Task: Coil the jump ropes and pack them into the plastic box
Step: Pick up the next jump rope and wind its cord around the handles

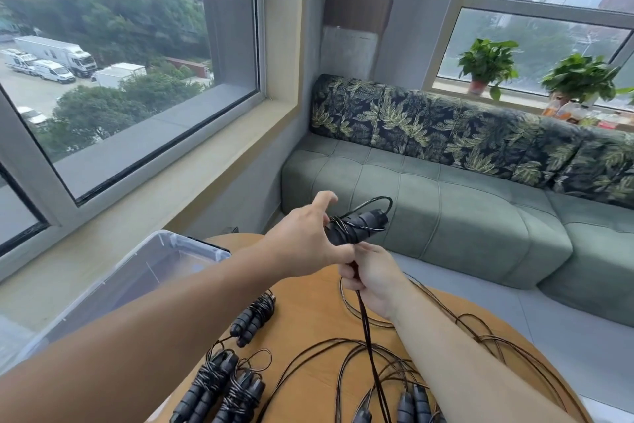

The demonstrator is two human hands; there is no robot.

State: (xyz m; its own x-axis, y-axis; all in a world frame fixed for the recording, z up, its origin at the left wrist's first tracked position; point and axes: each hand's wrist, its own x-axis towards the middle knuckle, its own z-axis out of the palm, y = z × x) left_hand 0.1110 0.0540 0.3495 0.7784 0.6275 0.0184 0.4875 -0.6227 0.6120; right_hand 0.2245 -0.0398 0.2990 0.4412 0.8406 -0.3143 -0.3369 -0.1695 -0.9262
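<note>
**Rope half-wound above the table**

The jump rope handles (pixel 356 225), cord-wrapped, are gripped by the left hand (pixel 308 241) over the round table (pixel 308 313); the right hand (pixel 372 277) pinches the trailing cord (pixel 367 330). Three coiled ropes (pixel 219 385) sit near the table's left edge, beside the plastic box (pixel 144 271). Loose ropes (pixel 411 374) are cut off below.

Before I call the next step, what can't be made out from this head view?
- Plastic box: the left forearm covers its near part, and the translucent walls blur what is inside.
- Held jump rope: the left hand hides its near end.
- Right hand: its finger grip on the cord is turned away.
- Loose handles: cut off by the bottom edge.
</note>
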